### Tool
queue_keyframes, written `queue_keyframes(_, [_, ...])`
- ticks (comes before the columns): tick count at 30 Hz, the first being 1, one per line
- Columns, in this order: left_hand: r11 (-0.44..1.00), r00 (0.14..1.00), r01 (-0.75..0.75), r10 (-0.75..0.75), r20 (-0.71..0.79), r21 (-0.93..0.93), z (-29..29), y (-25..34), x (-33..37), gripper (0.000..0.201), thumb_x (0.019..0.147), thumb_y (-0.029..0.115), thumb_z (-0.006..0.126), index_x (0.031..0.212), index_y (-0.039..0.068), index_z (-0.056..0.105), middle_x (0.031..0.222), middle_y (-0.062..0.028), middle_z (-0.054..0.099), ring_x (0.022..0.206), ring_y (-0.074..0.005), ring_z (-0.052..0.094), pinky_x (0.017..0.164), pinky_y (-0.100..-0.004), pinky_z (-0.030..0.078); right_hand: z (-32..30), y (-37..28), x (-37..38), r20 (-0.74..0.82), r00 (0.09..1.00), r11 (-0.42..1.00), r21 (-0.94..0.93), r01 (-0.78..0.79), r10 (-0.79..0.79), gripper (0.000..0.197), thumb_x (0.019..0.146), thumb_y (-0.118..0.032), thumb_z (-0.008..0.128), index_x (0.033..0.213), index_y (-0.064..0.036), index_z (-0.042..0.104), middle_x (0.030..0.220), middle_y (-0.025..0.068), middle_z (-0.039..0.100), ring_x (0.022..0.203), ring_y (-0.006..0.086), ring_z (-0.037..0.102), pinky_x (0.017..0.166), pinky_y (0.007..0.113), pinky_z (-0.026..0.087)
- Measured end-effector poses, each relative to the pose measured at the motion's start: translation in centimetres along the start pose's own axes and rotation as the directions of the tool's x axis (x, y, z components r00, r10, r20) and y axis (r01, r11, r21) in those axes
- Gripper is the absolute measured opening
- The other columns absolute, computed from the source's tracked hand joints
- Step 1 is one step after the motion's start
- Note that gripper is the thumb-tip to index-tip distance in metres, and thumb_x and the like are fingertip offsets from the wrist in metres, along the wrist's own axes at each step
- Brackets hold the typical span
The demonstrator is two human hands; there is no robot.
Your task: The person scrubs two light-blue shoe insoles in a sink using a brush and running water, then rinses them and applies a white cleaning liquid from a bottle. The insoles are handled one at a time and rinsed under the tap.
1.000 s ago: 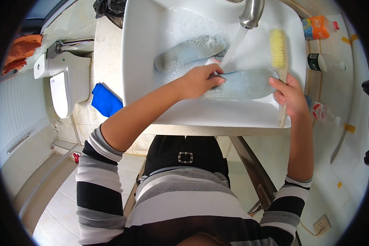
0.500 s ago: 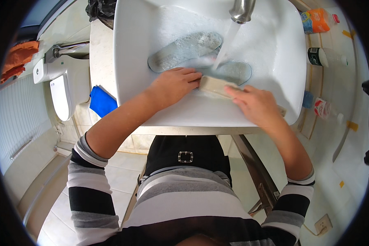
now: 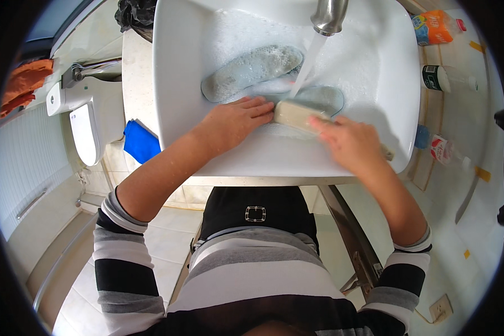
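Note:
In the soapy white sink (image 3: 173, 101), a pale grey-blue shoe (image 3: 252, 66) lies sole up, with foam on it. Nearer me a second shoe (image 3: 322, 99) is partly under water, its left part hidden by my hand and the brush. My left hand (image 3: 235, 124) presses over that near shoe, fingers together and bent; the fingertips' grip is hidden. A beige scrubbing brush (image 3: 294, 115) is in my right hand (image 3: 350, 140), its handle end showing past the wrist. The brush lies against the near shoe, bristles hidden and slightly blurred.
Water runs from a metal faucet (image 3: 329, 17) onto the near shoe. Several bottles, one an orange-labelled bottle (image 3: 434, 28), stand right of the sink. A blue cloth (image 3: 141, 141) hangs at the counter's left edge, near a white toilet (image 3: 84, 131). A black plastic bag (image 3: 135, 17) sits at the back left.
The brush has shifted slightly along the near shoe with my right hand. My left hand stays nearly in place, and foam on the far shoe has thinned a little.

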State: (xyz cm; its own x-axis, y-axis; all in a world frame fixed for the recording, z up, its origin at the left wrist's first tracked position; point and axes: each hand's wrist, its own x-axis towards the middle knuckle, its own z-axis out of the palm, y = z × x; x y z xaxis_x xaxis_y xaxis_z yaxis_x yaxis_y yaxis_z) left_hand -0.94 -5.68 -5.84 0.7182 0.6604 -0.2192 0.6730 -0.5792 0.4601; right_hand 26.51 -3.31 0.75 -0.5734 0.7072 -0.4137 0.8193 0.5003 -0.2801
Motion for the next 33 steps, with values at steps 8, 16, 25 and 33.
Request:
queue_keyframes(8, [1.000, 1.000, -0.015, 0.015, -0.021, 0.018, 0.5, -0.2, 0.0, 0.046, 0.085, 0.002, 0.047, 0.130, 0.008, 0.051, 0.142, -0.0039, 0.043, 0.133, -0.0212, 0.039, 0.111, -0.0337, 0.034, -0.1, 3.5, -1.4, -0.171, 0.945, 0.960, 0.044, -0.276, 0.279, 0.036, 0.086, -0.020, 0.062, 0.120, -0.0304, 0.063, 0.076, 0.0117, 0.058, 0.070, 0.0323, 0.059, 0.063, 0.041, 0.046])
queue_keyframes(16, [1.000, 0.998, 0.004, -0.003, 0.057, -0.025, -0.4, 0.1, -0.1, 0.043, 0.082, 0.004, 0.053, 0.124, 0.008, 0.056, 0.136, -0.0048, 0.049, 0.124, -0.0215, 0.047, 0.103, -0.0341, 0.041, 0.8, 4.2, -1.3, -0.203, 0.930, 0.942, -0.072, -0.327, 0.307, 0.036, 0.087, -0.022, 0.060, 0.121, -0.0344, 0.060, 0.074, 0.0078, 0.057, 0.068, 0.0297, 0.060, 0.061, 0.042, 0.046])
queue_keyframes(25, [0.889, 0.882, 0.357, -0.220, -0.416, 0.287, -0.6, -3.1, 4.2, 0.045, 0.081, 0.015, 0.062, 0.125, 0.017, 0.052, 0.128, -0.0130, 0.045, 0.112, -0.0302, 0.048, 0.089, -0.0421, 0.046, 2.4, 5.2, -1.2, -0.432, 0.893, 0.943, -0.229, -0.242, 0.125, 0.044, 0.080, -0.020, 0.067, 0.123, -0.0231, 0.059, 0.108, 0.0092, 0.057, 0.094, 0.0289, 0.056, 0.080, 0.041, 0.044])
queue_keyframes(33, [0.796, 0.796, 0.596, -0.570, -0.204, 0.102, -1.4, -2.9, 2.4, 0.047, 0.082, 0.018, 0.057, 0.128, 0.015, 0.047, 0.121, -0.0178, 0.047, 0.106, -0.0358, 0.050, 0.086, -0.0435, 0.049, 1.5, 3.8, 0.4, -0.475, 0.880, 0.982, -0.158, -0.101, 0.014, 0.030, 0.079, -0.016, 0.067, 0.109, -0.0110, 0.066, 0.116, 0.0112, 0.056, 0.107, 0.0301, 0.052, 0.091, 0.041, 0.039])
